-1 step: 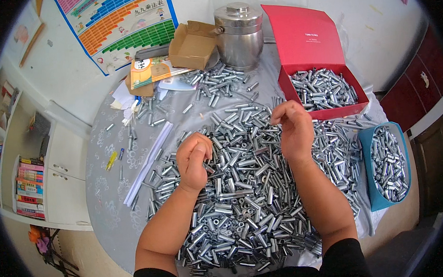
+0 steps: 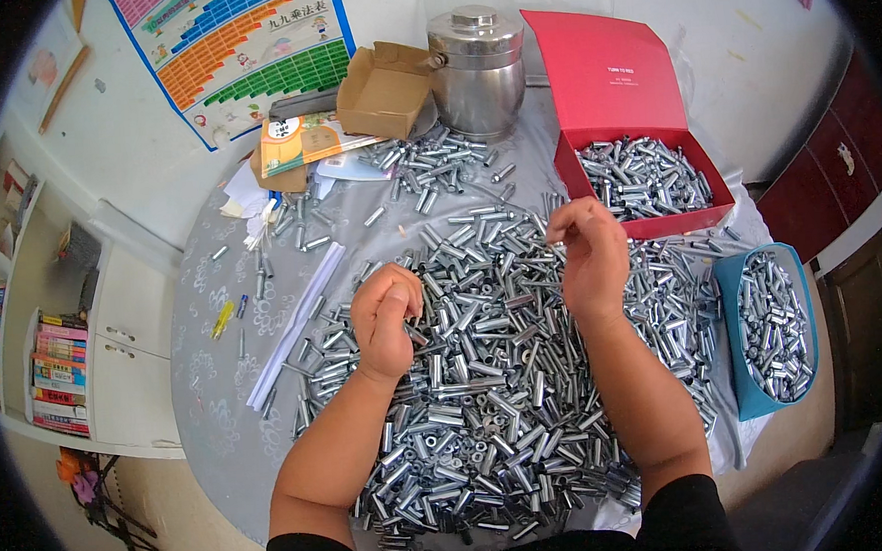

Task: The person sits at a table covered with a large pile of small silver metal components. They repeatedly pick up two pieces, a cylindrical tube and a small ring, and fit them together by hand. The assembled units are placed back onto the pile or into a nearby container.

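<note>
A broad heap of silvery metal sleeves and bolts (image 2: 497,397) covers the middle of the table, with loose nuts and washers (image 2: 448,451) in its nearer part. Over the heap's left side my left hand (image 2: 383,318) is closed, thumb pressed to curled fingers; whatever it grips is hidden. My right hand (image 2: 596,262), raised over the heap's right side near the red box (image 2: 658,226), has its fingers bent in toward the thumb. Anything pinched there is too small to make out. Assembled anchor bolts (image 2: 645,177) fill that open box.
A teal fabric bin (image 2: 743,359) full of metal pieces stands at the right edge. At the back are a steel pot (image 2: 478,84), a small cardboard box (image 2: 382,94) and a booklet (image 2: 304,143). Folded white paper (image 2: 294,328) and a yellow pen (image 2: 222,320) lie left.
My right hand has shifted very slightly to the right. My left hand and the metal pieces look the same.
</note>
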Motion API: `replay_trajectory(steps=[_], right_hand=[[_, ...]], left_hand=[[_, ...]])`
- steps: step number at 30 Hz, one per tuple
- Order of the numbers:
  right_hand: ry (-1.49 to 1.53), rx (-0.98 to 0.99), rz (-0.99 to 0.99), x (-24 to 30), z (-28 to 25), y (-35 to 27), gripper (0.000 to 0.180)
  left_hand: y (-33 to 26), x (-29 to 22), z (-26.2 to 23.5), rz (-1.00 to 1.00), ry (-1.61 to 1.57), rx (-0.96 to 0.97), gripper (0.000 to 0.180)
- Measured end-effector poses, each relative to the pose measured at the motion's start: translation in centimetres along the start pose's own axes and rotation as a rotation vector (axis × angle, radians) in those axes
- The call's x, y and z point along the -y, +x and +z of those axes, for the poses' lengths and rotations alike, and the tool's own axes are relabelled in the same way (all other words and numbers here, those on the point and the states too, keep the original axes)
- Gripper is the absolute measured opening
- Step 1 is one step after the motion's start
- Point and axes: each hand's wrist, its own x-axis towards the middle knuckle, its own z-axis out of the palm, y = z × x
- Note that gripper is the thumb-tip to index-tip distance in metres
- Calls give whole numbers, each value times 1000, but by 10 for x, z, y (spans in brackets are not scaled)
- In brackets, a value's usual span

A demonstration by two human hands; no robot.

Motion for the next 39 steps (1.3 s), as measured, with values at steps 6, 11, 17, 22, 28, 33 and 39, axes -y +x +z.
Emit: replay_trajectory(steps=[6,11,17,22,28,33,39], right_hand=[[-638,17,81,-14,-4,25,18],[-1304,513,-159,-54,-18,44,23],[-1575,563,-50,-68,-9,53,34],[-1639,589,-16,-67,2,63,38],[-1724,755,41,-64,9,75,34],[-1850,732,-60,-70,14,74,27],[-1860,800,-99,-83,4,75,22]], left_hand=[[3,-2,4,4,-15,-146,24],[2,-1,2,-37,19,-134,27],[3,-2,1,-53,47,-120,29],[3,-1,2,-54,18,-132,26],[4,-2,4,-66,-7,-136,23],[4,-2,3,-60,-2,-127,24],[3,-4,5,-88,-6,-131,25]])
